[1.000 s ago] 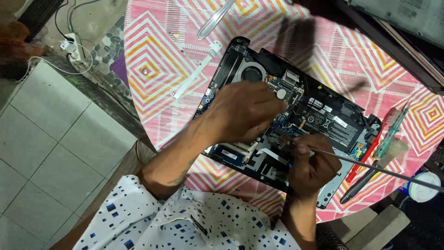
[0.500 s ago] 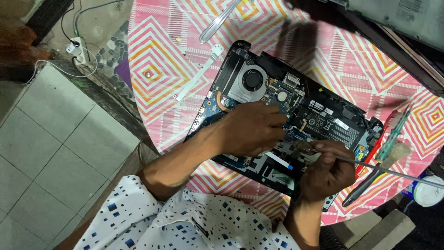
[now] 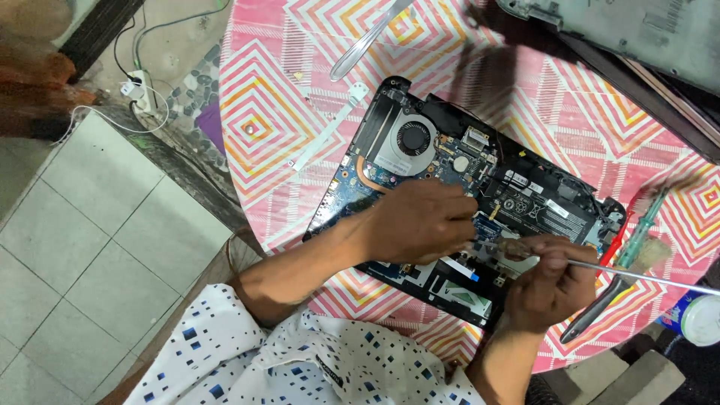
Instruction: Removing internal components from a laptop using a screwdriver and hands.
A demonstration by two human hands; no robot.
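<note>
Since the earlier frames my left hand has slid toward me, off the fan end of the opened laptop, so the round cooling fan now shows in full. My right hand has stayed at the near right edge of the chassis.

Left hand lies palm down on the blue circuit board, fingers pressed together and curled onto the board's middle; whether they pinch anything beneath I cannot tell. Right-hand fingers are closed in a pinch on a thin metal rod tool. Its long axis runs nearly level, from the pinch out to the right past the worktop's rim, with the working end pointing left toward my left fingertips. The spot both hands attend to sits between them, just left of the right hand and touching the left, so the right hand is the one carrying the tool into it.

Beyond the chassis's right end lie a red-handled screwdriver and a green-handled one, with a black-handled tool near my right wrist. A white plastic strip and a spoon lie left of the laptop on the pink zigzag tablecloth covering the round worktop. Grey floor tiles and a white power strip show below left.
</note>
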